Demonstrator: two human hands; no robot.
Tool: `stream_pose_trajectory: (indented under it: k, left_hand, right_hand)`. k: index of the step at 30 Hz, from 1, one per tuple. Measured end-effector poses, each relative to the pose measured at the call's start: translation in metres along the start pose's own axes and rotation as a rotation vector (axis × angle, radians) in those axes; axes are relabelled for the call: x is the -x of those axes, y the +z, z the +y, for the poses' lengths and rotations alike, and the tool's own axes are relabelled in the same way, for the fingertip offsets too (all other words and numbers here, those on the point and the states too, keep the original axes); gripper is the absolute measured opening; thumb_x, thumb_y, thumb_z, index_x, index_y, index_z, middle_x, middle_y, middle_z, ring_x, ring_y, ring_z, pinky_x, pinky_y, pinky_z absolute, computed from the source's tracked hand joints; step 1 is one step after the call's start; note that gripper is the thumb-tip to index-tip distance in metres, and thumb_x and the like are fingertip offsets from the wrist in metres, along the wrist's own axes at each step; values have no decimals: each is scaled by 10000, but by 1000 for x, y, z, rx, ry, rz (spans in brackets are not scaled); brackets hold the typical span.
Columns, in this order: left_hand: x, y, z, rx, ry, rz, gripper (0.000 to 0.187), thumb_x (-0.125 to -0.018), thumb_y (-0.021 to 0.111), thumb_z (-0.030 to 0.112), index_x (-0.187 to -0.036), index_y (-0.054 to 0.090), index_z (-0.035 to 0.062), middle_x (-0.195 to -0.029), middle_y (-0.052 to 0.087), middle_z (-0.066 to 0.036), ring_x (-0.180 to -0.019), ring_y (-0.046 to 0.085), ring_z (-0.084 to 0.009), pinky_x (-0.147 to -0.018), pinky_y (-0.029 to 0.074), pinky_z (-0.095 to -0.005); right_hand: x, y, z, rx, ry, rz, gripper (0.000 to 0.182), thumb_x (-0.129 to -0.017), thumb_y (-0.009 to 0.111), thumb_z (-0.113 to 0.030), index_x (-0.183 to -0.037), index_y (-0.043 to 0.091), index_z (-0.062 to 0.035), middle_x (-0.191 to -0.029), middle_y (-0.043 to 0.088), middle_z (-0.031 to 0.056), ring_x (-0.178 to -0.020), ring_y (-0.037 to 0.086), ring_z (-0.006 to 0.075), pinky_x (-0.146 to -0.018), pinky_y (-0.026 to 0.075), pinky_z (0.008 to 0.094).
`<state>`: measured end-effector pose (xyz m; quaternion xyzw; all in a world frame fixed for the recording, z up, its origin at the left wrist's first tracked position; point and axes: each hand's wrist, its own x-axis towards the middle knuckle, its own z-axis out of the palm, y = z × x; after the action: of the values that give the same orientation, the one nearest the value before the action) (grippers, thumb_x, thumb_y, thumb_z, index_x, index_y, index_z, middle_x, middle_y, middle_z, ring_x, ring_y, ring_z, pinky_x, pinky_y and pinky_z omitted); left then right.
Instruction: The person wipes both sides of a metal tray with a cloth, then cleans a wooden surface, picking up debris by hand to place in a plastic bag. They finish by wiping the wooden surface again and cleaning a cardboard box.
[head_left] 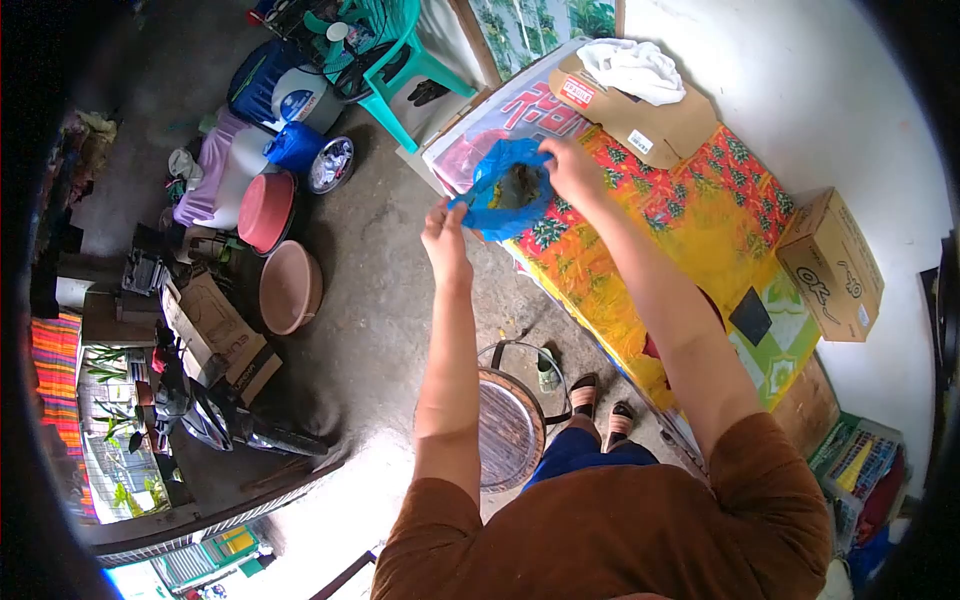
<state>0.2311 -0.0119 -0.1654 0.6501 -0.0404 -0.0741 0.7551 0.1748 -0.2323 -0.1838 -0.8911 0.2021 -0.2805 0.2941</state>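
A blue plastic bag [480, 215] is held out in front of me near the table's left corner, its mouth spread wide. Something greyish-brown with a yellowish patch [518, 186] shows inside it; I cannot tell what it is. My left hand [446, 240] pinches the near left side of the bag's rim. On the opposite side, my right hand [575, 172] grips the rim, its fingers curled over the plastic. Beneath the bag and my right forearm lies the table [570, 270] with its yellow and red patterned cover.
Flattened cardboard [650, 125] with a white cloth [632, 70] lies at the table's back. A cardboard box [832, 265] stands on the right. A round wooden stool [505, 430] is near my feet. Basins [290, 288], a green chair [400, 75] and a motorcycle [215, 415] occupy the left side.
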Motion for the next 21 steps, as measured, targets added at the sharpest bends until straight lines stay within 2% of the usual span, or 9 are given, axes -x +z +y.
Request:
stream_pose_trajectory:
  k: [4, 7, 8, 11, 13, 15, 17, 19, 21]
  left_hand:
    - [-20, 21, 62, 122, 55, -62, 336, -885, 657, 141, -1169, 634, -37, -1021, 652, -47, -932, 566, -103, -857, 420, -276]
    - [-36, 29, 103, 185, 137, -160, 343, -906, 653, 187, -1185, 639, -12, -1061, 668, -36, -939, 583, -99, -871, 411, -276]
    - [-34, 30, 117, 204, 166, -212, 279, -918, 644, 190, -1130, 657, 10, -1061, 675, -29, -932, 584, -96, -867, 412, -280]
    - [-22, 50, 144, 202, 259, -289, 152, -938, 599, 139, -1010, 649, 14, -982, 664, -31, -892, 587, -101, -839, 424, -250]
    - [-25, 62, 133, 180, 221, -390, 146, -940, 590, 126, -983, 646, -2, -918, 657, -44, -827, 592, -109, -776, 450, -245]
    - [-16, 69, 118, -70, 163, -412, 186, -954, 561, 145, -909, 643, -16, -826, 650, -66, -756, 600, -122, -696, 479, -263]
    - [-22, 74, 77, 42, -27, -498, 196, -955, 553, 155, -948, 628, -26, -858, 650, -76, -766, 607, -137, -709, 485, -267]
    - [-2, 86, 60, 173, -84, -517, 230, -948, 559, 160, -1066, 595, -34, -928, 644, -81, -780, 613, -148, -727, 497, -276]
    - [4, 91, 32, -33, 92, -682, 454, -875, 677, 148, -1261, 510, -23, -1038, 627, -88, -927, 624, -191, -843, 495, -320]
  right_hand:
    - [-37, -26, 8, -237, 128, 93, 173, -887, 629, -170, -1034, 661, -85, -1064, 663, 134, -947, 643, 320, -792, 510, 425]
    - [-53, -67, -2, -346, 238, 34, 221, -898, 638, -210, -1051, 646, -50, -967, 686, 143, -886, 658, 317, -772, 508, 414]
    - [-53, -81, -8, -455, 179, 132, 235, -894, 642, -231, -1035, 642, -42, -871, 683, 151, -855, 665, 316, -763, 501, 409]
    - [-52, -117, -15, -422, 116, 210, 267, -891, 637, -279, -1033, 645, -53, -903, 688, 148, -883, 665, 322, -756, 499, 428]
    - [-44, -135, -14, -166, 175, 15, 296, -887, 627, -308, -1071, 660, -78, -954, 692, 149, -920, 659, 336, -785, 503, 441]
    - [-37, -153, -12, 92, 232, -172, 329, -884, 617, -337, -1109, 676, -104, -1005, 695, 150, -957, 652, 349, -814, 507, 454]
    - [-24, -159, -7, -36, 230, -164, 326, -863, 650, -294, -1132, 682, -111, -1025, 695, 156, -968, 665, 316, -825, 515, 433]
    - [-9, -148, 11, -182, 175, -205, 307, -835, 675, -237, -1112, 688, -104, -1017, 698, 153, -958, 673, 291, -813, 520, 413]
    - [6, -151, 12, -269, 47, -275, 294, -797, 700, -160, -1083, 695, -93, -999, 703, 149, -938, 682, 264, -804, 524, 383]
